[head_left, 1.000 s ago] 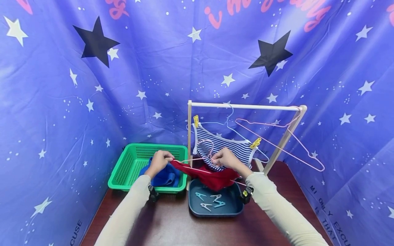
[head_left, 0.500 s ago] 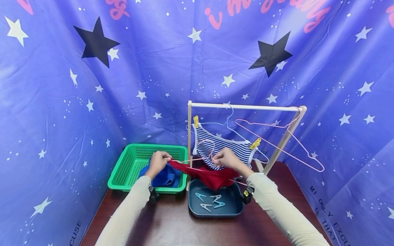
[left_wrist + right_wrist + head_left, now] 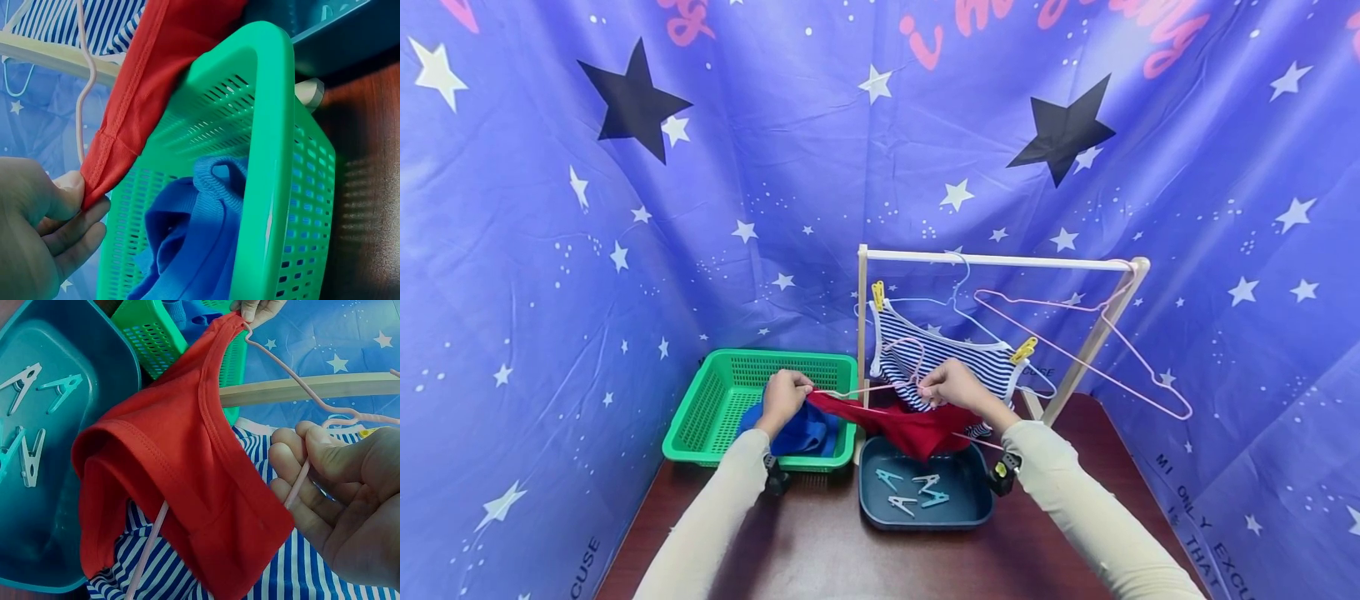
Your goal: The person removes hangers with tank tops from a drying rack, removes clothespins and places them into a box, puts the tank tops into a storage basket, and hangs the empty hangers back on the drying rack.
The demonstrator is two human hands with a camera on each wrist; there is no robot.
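Observation:
My left hand [image 3: 784, 398] pinches one shoulder strap of a red tank top [image 3: 917, 429] between thumb and fingers, above the green basket. That strap lies at one end of a pink hanger [image 3: 294, 374]. With the fingers of my right hand [image 3: 953, 387] I hold the hanger near the base of its hook. In the right wrist view, the hanger's lower bar passes under the red cloth and its other end sticks out beyond it. Behind the red top, a striped tank top [image 3: 955, 346] hangs on a blue hanger with two yellow clothespins [image 3: 1022, 349].
The green basket [image 3: 688, 433] at left holds blue clothing [image 3: 808, 433]. A dark tray [image 3: 925, 523] with several clothespins [image 3: 902, 505] stands below my hands. A second pink hanger [image 3: 1150, 398] hangs from the wooden rack [image 3: 1000, 260] at right.
My left hand has shifted slightly left with the red strap, and the cloth has slid a little that way. My right hand stays almost in place on the hanger.

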